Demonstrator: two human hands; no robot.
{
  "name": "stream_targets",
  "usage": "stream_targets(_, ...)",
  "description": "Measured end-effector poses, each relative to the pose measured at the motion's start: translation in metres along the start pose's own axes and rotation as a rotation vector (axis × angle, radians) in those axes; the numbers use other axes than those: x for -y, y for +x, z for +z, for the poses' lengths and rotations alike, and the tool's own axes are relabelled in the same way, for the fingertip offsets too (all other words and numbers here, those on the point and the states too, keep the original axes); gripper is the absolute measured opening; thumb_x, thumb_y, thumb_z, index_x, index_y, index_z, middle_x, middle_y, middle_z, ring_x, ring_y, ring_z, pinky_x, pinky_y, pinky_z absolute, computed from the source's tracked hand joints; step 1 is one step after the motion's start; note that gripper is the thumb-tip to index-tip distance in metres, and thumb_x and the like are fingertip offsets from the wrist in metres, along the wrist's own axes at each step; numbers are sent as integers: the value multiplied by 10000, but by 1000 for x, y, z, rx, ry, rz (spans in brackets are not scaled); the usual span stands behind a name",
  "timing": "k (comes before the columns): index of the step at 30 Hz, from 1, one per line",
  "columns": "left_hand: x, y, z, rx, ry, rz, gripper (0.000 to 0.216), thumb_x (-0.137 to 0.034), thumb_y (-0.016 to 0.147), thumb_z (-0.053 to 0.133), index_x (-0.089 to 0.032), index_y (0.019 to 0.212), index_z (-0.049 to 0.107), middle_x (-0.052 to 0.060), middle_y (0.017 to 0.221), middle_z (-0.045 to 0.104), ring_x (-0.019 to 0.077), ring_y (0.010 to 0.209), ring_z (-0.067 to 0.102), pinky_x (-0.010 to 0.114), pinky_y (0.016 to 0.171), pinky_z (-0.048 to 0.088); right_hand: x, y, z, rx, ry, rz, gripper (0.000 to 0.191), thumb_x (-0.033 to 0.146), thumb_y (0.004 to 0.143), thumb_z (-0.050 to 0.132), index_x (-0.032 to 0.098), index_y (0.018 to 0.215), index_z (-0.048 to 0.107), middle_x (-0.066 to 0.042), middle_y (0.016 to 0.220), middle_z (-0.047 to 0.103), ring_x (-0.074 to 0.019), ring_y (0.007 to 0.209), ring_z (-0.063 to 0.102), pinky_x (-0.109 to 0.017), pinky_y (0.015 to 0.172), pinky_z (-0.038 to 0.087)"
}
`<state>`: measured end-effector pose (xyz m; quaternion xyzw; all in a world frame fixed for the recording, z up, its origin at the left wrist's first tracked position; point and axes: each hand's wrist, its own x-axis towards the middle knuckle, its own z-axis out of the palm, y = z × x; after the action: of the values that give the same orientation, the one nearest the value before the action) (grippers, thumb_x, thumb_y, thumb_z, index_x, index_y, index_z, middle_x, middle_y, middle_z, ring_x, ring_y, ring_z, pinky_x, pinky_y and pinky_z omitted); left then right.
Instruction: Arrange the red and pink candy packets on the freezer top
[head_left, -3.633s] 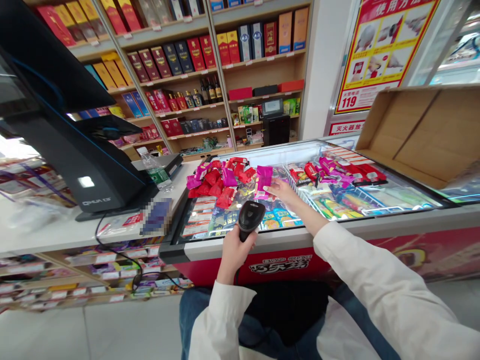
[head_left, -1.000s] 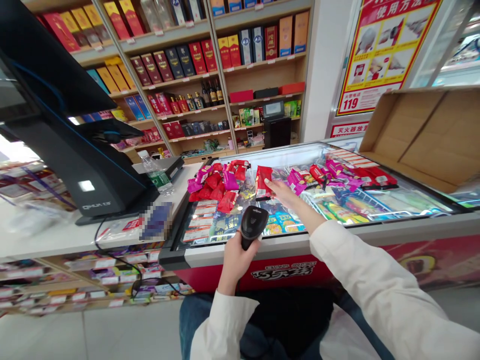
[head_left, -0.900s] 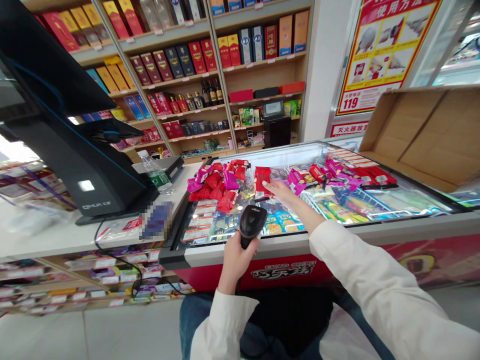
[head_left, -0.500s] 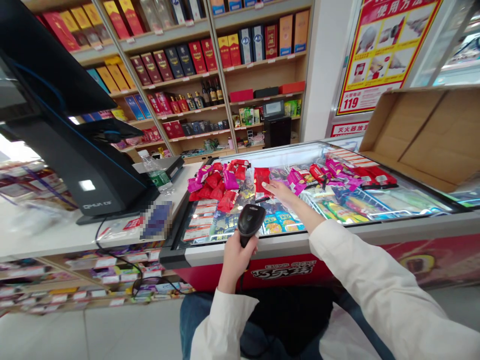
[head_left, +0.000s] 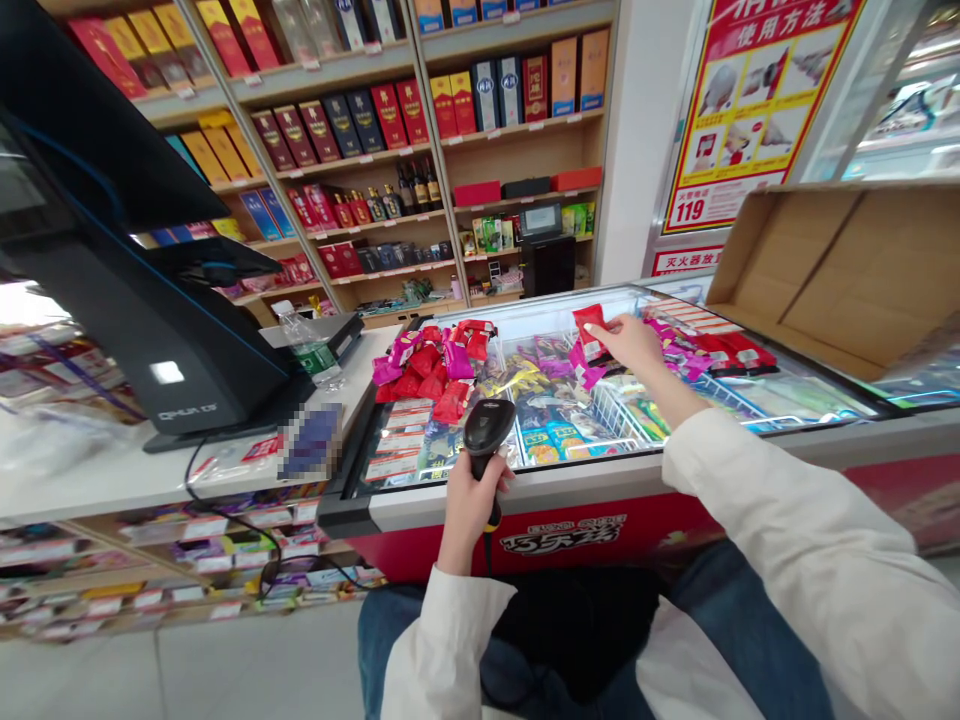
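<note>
My left hand (head_left: 471, 493) is wrapped round the grip of a black barcode scanner (head_left: 486, 428), held above the near edge of the glass-topped freezer (head_left: 570, 478). Out over the glass lid, my right hand (head_left: 630, 343) pinches a small red snack packet (head_left: 590, 330) by its lower end. It hovers over the right-hand heap of red and purple packets (head_left: 712, 350). A second heap of red and purple packets (head_left: 431, 365) lies on the lid to the left.
A black checkout terminal (head_left: 127, 290) stands on the white counter (head_left: 90, 475) at left, with a water bottle (head_left: 304, 345) beside it. An open cardboard box (head_left: 840, 270) rests on the freezer's right end. Shelves of boxed goods (head_left: 390, 120) fill the back wall.
My right hand has carried the red packet from in front of the scanner over to the right-hand heap. The scanner has dipped slightly to the left.
</note>
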<state>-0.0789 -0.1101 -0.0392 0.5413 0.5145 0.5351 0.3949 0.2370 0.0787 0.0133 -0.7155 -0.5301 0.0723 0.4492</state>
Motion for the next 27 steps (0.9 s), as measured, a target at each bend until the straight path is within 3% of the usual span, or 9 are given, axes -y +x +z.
stream_targets(5, 0, 1, 3, -57, 64, -22, 322, -534, 850, 707, -220, 833, 641, 43, 768, 796, 181, 563, 672, 329, 671, 521, -8, 18, -18, 57, -268, 48, 347, 507, 931, 762, 193, 788, 726, -241, 1009, 738, -470, 1113, 697, -602, 930, 499)
stream_targets(8, 1, 0, 2, -41, 132, -27, 329, -544, 858, 690, -223, 798, 647, 39, 683, 763, 199, 561, 679, 334, 669, 515, -2, 10, -11, -50, -249, -120, 221, 364, 949, 724, 154, 995, 772, -268, 1250, 664, -486, 1219, 632, -613, 979, 488)
stream_targets(10, 4, 0, 1, -41, 145, -18, 331, -547, 862, 682, -224, 796, 654, 26, 625, 729, 209, 559, 681, 335, 667, 510, 9, 0, 1, -76, -211, -297, 279, 287, 977, 649, 119, 1176, 752, -275, 1347, 615, -462, 1263, 593, -592, 1017, 485)
stream_targets(14, 13, 0, 1, -73, 135, 14, 367, -578, 879, 677, -221, 797, 657, 8, 569, 684, 214, 545, 674, 340, 672, 512, 49, -28, 42, 125, -122, -614, 253, 235, 1001, 605, 196, 1182, 777, -133, 1214, 720, -320, 1227, 642, -445, 1098, 511)
stream_targets(18, 21, 0, 1, -70, 117, 39, 343, -553, 899, 673, -217, 834, 658, 18, 645, 731, 204, 535, 670, 337, 651, 513, 97, -64, 90, 460, -104, -1047, 478, 135, 991, 602, 204, 1457, 689, -144, 1453, 701, -308, 1368, 620, -461, 1173, 491)
stream_targets(22, 23, 0, 0, -69, 149, 46, 311, -516, 906, 662, -218, 818, 668, 5, 574, 688, 208, 532, 660, 333, 648, 505, 132, -88, 120, 611, -313, -1163, 692, 63, 965, 596, 277, 1622, 555, -106, 1687, 546, -303, 1412, 628, -425, 1103, 544)
stream_targets(27, 22, 0, 0, -57, 165, 36, 301, -505, 896, 674, -228, 778, 653, 3, 544, 666, 212, 547, 671, 328, 656, 510, 143, -95, 127, 580, -417, -1276, 485, 92, 1032, 558, 259, 1471, 677, -119, 1618, 620, -282, 1326, 701, -391, 1028, 578)
